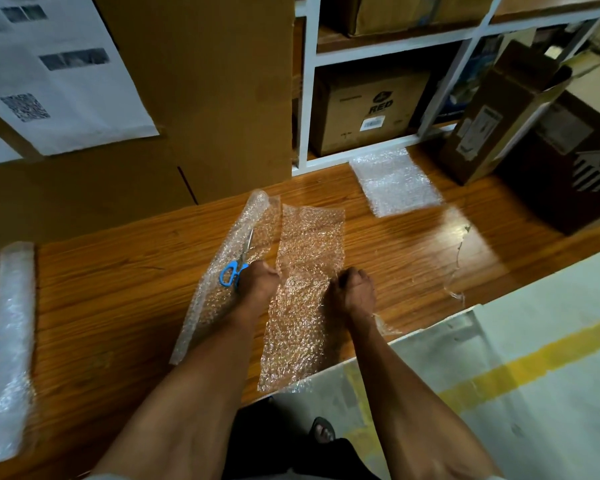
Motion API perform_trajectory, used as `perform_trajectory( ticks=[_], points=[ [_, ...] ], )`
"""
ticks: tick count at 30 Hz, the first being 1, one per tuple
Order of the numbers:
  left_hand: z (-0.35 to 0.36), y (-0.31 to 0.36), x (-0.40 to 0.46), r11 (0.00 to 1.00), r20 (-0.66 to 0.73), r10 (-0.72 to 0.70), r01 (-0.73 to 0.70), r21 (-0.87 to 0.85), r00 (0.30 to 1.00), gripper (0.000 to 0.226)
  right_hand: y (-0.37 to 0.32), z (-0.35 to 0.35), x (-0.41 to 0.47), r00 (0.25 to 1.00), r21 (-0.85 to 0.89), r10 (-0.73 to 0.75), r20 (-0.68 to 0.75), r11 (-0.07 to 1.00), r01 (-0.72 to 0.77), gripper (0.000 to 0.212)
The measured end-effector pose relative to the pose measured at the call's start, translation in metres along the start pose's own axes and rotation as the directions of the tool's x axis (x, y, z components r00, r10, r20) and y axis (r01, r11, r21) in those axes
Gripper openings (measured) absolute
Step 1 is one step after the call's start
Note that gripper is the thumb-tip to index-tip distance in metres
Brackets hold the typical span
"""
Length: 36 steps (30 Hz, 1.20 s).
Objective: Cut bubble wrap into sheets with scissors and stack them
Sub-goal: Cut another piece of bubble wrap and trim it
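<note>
On the desk (118, 289) I see my left hand (257, 280), fingers curled round the blue scissors (234, 270), blades lying along the bubble wrap (305, 271). My right hand (355, 289) pinches that strip's right side. A stack of cut sheets (394, 181) lies well apart, near the shelf (378, 140).

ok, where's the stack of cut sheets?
Head view, far right of the wooden table: the stack of cut sheets lies below the white shelving, beside a cardboard box.

The table (118, 278) is glossy wood-grain, shining right of the grip. The bubble wrap (305, 271) is clear, bumpy plastic. The scissors (238, 261) have metal blades and smooth blue plastic handles. Boxes (368, 109) beyond are matt cardboard.
</note>
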<state>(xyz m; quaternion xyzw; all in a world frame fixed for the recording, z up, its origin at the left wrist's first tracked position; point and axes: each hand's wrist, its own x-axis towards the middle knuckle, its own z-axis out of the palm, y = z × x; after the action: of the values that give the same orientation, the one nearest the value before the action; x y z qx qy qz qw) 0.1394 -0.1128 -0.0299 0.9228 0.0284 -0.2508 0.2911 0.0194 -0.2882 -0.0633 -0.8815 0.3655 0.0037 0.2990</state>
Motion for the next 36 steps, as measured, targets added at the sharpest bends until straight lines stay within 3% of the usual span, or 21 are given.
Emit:
perform_trajectory(
  ticks=[2,6,10,13,18,24,30,36],
  points=[
    [0.001,-0.002,0.000,1.000,-0.002,-0.006,0.006,-0.006,1.000,0.018,0.000,-0.003,-0.002,1.000,0.143,0.013,0.012,0.990,-0.015,0.015],
    [0.007,0.000,-0.003,0.997,-0.028,-0.038,0.040,0.060,0.999,0.037,-0.005,-0.015,-0.011,0.996,0.409,0.041,0.076,0.910,-0.068,0.021],
    [0.016,0.001,-0.010,0.996,-0.028,-0.062,0.063,0.055,0.998,0.016,-0.001,-0.020,-0.016,0.990,0.497,0.028,0.139,0.863,-0.094,0.030],
    [0.015,0.002,-0.022,0.999,-0.006,-0.038,0.038,-0.039,0.999,0.010,0.004,-0.022,-0.016,0.989,0.559,0.084,0.120,0.817,-0.138,0.037],
    [0.001,0.003,-0.041,0.943,0.064,0.020,0.003,-0.333,0.998,0.007,0.010,-0.025,-0.020,0.989,0.723,0.082,0.123,0.675,-0.146,0.037],
    [-0.029,0.016,-0.056,0.867,0.104,0.152,-0.082,-0.491,0.983,0.020,-0.011,-0.052,-0.023,0.994,0.810,0.047,0.095,0.576,-0.105,0.030],
    [-0.068,0.037,-0.077,0.783,-0.047,0.288,-0.264,-0.564,0.956,0.050,-0.025,-0.091,-0.019,0.994,0.869,-0.021,0.107,0.488,-0.083,0.023],
    [-0.089,0.051,-0.094,0.778,-0.156,0.331,-0.362,-0.513,0.931,0.033,-0.041,-0.136,-0.024,0.980,0.834,-0.197,-0.033,0.534,0.136,0.025]
  ],
)
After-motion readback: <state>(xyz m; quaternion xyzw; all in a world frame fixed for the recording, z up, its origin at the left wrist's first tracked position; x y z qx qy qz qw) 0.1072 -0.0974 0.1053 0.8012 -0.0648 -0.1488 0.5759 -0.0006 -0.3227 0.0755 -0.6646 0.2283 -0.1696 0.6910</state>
